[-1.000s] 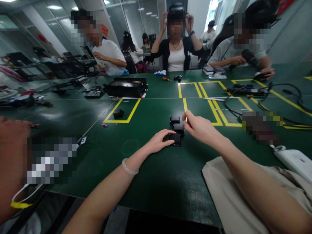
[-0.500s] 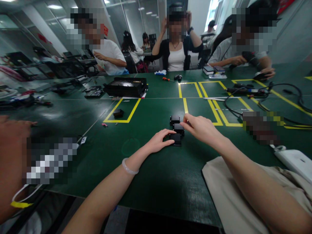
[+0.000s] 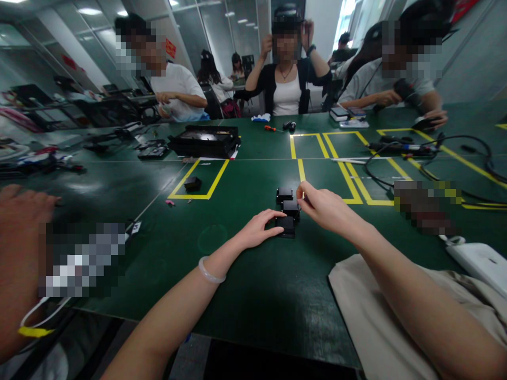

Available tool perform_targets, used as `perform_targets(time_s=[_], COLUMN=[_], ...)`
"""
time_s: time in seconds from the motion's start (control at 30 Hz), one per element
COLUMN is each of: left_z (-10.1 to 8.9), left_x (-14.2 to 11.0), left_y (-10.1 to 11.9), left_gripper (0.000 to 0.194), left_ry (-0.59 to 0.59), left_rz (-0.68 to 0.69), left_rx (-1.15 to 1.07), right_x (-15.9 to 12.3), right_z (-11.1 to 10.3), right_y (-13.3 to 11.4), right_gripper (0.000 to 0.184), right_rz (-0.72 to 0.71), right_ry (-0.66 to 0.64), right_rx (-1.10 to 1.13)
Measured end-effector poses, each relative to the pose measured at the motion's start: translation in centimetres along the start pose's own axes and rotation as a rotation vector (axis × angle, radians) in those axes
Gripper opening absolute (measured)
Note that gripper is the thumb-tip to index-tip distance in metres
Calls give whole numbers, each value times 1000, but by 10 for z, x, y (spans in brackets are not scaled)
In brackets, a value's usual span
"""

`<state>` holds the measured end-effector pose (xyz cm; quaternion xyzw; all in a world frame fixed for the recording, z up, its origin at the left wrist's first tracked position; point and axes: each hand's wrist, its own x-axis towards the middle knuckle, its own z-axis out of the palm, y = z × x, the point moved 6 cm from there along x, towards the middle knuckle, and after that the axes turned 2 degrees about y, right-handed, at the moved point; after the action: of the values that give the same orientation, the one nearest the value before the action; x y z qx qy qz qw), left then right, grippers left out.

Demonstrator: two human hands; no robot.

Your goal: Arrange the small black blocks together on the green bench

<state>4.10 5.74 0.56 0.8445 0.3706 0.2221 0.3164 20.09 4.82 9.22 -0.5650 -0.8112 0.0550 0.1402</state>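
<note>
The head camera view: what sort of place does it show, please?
Probably a shared workroom or workshop: yellow tape marks out areas on the large green table, an orange-handled screwdriver lies near its far side, and several people are gathered around it.

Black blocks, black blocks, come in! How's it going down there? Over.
Left hand touching nearest black block. Right hand pinched beside middle block; whether it holds anything, can't tell. Nothing seen blocking either hand.
</note>
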Motion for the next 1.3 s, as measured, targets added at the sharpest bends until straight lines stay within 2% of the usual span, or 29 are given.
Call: perform_targets(time_s=[0.27, 0.53, 0.67, 0.87, 1.03, 1.3], left_z=[0, 0, 1, 1, 0, 1], left_x=[1, 0, 0, 1, 1, 1], left_y=[-1, -1, -2, -2, -1, -1], left_gripper=[38, 38, 38, 38, 39, 38], left_ry=[12, 11, 6, 7, 10, 13], left_rz=[20, 16, 7, 6, 10, 17], left_rx=[6, -2, 0, -5, 0, 8], right_x=[0, 0, 1, 0, 0, 0], right_z=[1, 0, 1, 0, 2, -1], right_y=[0, -1, 0, -1, 1, -1], right_gripper=[20, 16, 21, 18, 23, 16], right_rz=[2, 9, 11, 8, 13, 11], right_ry=[0, 15, 10, 18, 8, 14], right_rx=[-13, 18, -31, 27, -46, -8])
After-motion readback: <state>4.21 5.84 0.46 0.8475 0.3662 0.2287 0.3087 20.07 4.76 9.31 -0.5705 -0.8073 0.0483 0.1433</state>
